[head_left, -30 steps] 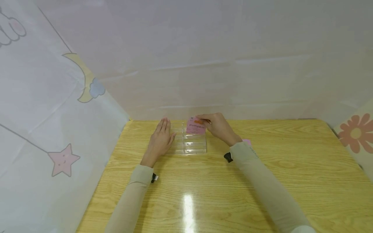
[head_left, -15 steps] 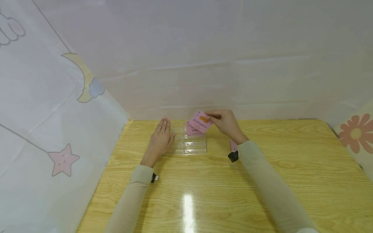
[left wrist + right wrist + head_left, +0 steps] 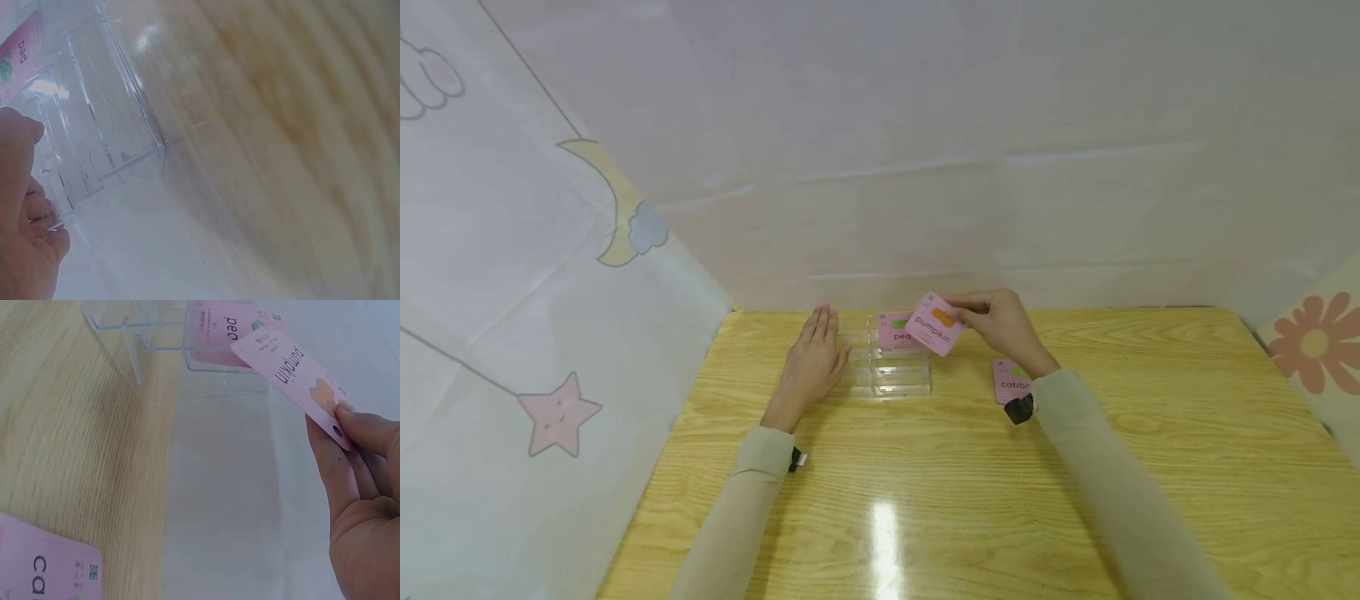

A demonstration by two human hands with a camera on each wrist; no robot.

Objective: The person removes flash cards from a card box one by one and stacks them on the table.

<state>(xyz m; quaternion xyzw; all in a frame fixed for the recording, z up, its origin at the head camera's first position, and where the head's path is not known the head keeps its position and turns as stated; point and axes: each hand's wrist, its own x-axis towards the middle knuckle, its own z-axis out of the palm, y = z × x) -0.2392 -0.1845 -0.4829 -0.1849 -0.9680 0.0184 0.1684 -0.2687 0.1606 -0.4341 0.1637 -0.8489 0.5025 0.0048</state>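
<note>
My left hand (image 3: 808, 362) holds the left side of a clear plastic tiered rack (image 3: 898, 381). In the left wrist view, the thumb (image 3: 28, 131) lies over the rack and the fingers (image 3: 44, 215) bend at its edge. My right hand (image 3: 1009, 327) pinches the upper right corner of a pink pumpkin card (image 3: 936, 325), tilted in the air. A pink pea card (image 3: 892, 332) stands in the rack's right column, its right side partly behind the pumpkin card. The right wrist view shows the pumpkin card (image 3: 300, 378) between thumb and fingers.
A pink cabbage card (image 3: 1009, 382) lies on the wooden table (image 3: 970, 483) to the right of the rack, partly hidden by the right wrist strap (image 3: 1019, 408). A pale cloth wall (image 3: 925, 167) rises behind the table; another (image 3: 490, 292), with cartoon prints, stands at left.
My right hand has drawn the pumpkin card away from the rack to the right and tilted it, uncovering the pea card. The cabbage card has come into view. The left hand stays put.
</note>
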